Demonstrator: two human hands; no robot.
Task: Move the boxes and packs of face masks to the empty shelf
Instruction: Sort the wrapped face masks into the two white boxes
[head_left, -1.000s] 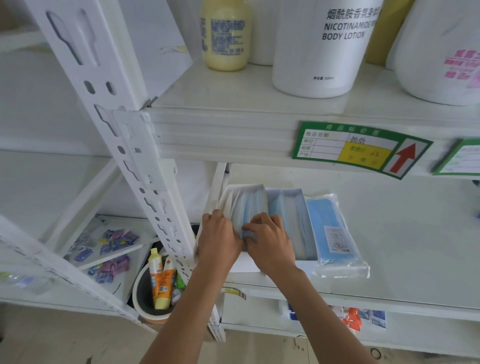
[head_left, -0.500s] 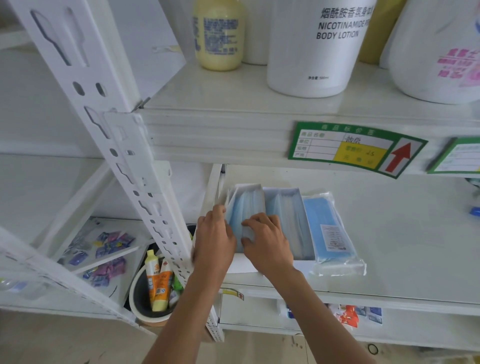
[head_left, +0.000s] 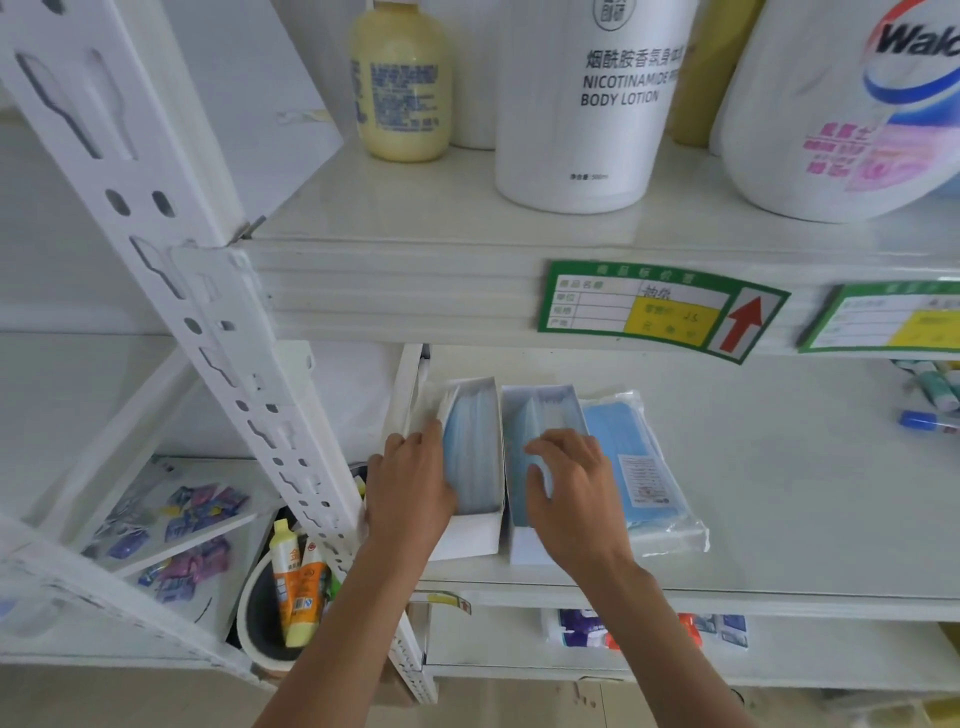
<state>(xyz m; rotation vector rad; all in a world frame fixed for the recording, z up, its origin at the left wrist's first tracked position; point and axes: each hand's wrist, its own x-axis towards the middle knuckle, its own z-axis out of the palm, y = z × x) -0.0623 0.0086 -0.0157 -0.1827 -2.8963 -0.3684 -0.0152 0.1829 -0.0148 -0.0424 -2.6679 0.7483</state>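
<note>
Two open white boxes of blue face masks stand side by side on the middle shelf (head_left: 789, 499), at its left end. My left hand (head_left: 410, 486) clasps the left wall of the left box (head_left: 475, 457), thumb over the masks. The gap between the two boxes is narrow. My right hand (head_left: 574, 491) lies on the masks in the right box (head_left: 519, 441), fingers apart and gripping nothing. A clear plastic pack of blue masks (head_left: 641, 467) lies flat against the right box, partly under my right wrist.
A body lotion bottle (head_left: 587, 104), a yellow bottle (head_left: 400, 83) and a large jug (head_left: 852, 114) stand on the upper shelf. A perforated white post (head_left: 208, 332) slants at left. A tub of tubes (head_left: 291, 587) sits below left; pens (head_left: 930, 400) lie far right.
My right hand has left the left box and moved right onto the second box. The left box now stands slightly apart from it. My left hand stays on the left box.
</note>
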